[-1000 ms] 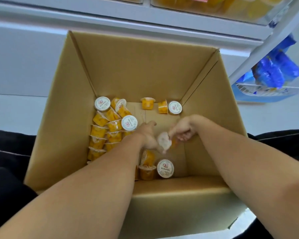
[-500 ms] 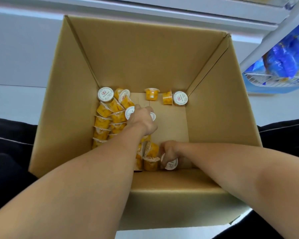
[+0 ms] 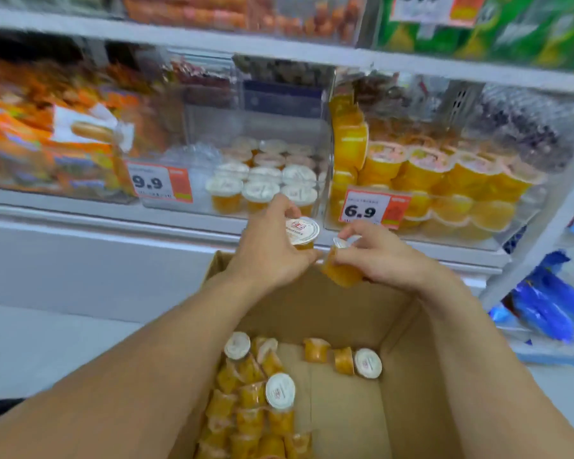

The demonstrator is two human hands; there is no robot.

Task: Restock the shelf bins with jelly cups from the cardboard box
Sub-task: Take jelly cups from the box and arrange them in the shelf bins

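Orange jelly cups | left hand [image 3: 272, 256] grips one [image 3: 301, 231] | right hand [image 3: 381, 256] grips another [image 3: 340, 271] | above cardboard box [image 3: 411, 376]

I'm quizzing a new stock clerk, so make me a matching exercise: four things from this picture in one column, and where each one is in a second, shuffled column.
Things:
1. upright jelly cup
2. tilted jelly cup
3. 6.9 price tag
4. blue packets

Places:
A. on the front of the right bin
B. in the left hand
C. low down, right of the cardboard box
D. in the right hand

Pairs: 1-B, 2-D, 3-A, 4-C
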